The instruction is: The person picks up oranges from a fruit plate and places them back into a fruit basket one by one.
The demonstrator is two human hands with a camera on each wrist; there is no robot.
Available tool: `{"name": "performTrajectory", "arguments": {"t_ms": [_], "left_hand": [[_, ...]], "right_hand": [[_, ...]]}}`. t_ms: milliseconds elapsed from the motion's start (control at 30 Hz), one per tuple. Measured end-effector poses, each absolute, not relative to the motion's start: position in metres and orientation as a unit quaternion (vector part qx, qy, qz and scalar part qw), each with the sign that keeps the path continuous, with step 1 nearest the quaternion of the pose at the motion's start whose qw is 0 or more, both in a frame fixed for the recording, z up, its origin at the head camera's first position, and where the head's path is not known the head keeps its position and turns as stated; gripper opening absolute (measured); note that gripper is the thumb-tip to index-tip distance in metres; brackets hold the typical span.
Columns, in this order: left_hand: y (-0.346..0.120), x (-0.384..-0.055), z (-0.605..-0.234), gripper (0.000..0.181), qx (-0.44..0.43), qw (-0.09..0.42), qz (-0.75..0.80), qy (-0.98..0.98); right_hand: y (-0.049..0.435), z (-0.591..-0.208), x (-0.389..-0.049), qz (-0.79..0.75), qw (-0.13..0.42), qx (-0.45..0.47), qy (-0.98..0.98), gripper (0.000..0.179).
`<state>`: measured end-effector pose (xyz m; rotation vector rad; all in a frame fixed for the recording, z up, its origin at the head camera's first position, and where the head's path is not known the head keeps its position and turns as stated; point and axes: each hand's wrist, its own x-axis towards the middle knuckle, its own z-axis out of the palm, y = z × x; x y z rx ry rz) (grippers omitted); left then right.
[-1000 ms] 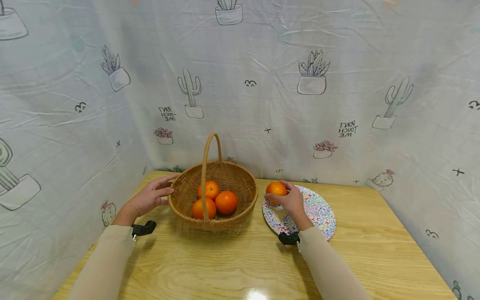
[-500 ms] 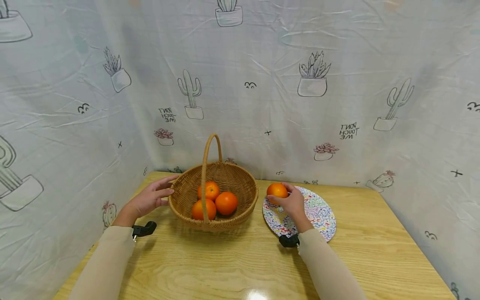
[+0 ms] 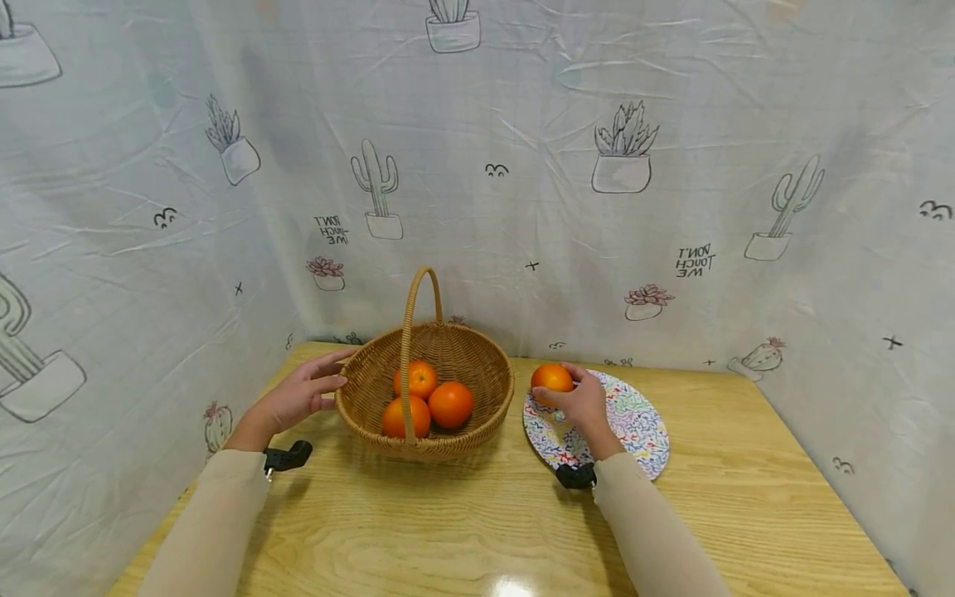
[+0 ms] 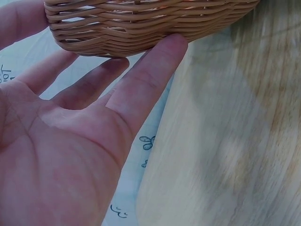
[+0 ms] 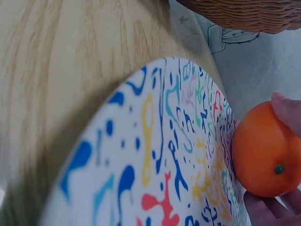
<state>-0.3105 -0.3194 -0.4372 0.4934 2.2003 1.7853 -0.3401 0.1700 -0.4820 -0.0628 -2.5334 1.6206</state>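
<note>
In the head view a wicker basket [image 3: 477, 348] with a tall handle leans toward me and holds 3 oranges, one of them the front right orange [image 3: 451, 405]. My left hand [image 3: 294, 396] touches the basket's left side with fingers spread and mostly straight. The left wrist view has those fingertips against the woven wall [image 4: 141, 26]. My right hand [image 3: 585, 402] grips another orange [image 3: 552, 377] between thumb and fingers, over the far left part of a round speckled plate [image 3: 637, 423]. In the right wrist view that orange [image 5: 263, 150], green stem nub showing, sits right at the plate's surface.
The wooden table [image 3: 448, 531] ends at a back edge close behind the basket and plate. Behind it hangs a pale curtain [image 3: 477, 207] printed with cacti. A strip of table separates basket and plate. Each wrist carries a black camera mount [image 3: 287, 456].
Hands, basket and oranges stay practically where they were. The head view has shifted only slightly.
</note>
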Motion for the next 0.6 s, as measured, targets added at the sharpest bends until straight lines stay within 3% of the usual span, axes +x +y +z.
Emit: {"name": "performTrajectory", "arguments": {"t_ms": [600], "left_hand": [[-0.3193, -0.3083, -0.4355, 0.067, 0.17, 0.127, 0.605, 0.768]], "right_hand": [[0.1687, -0.4821, -0.3408, 0.51, 0.067, -0.012, -0.858, 0.08]]}}
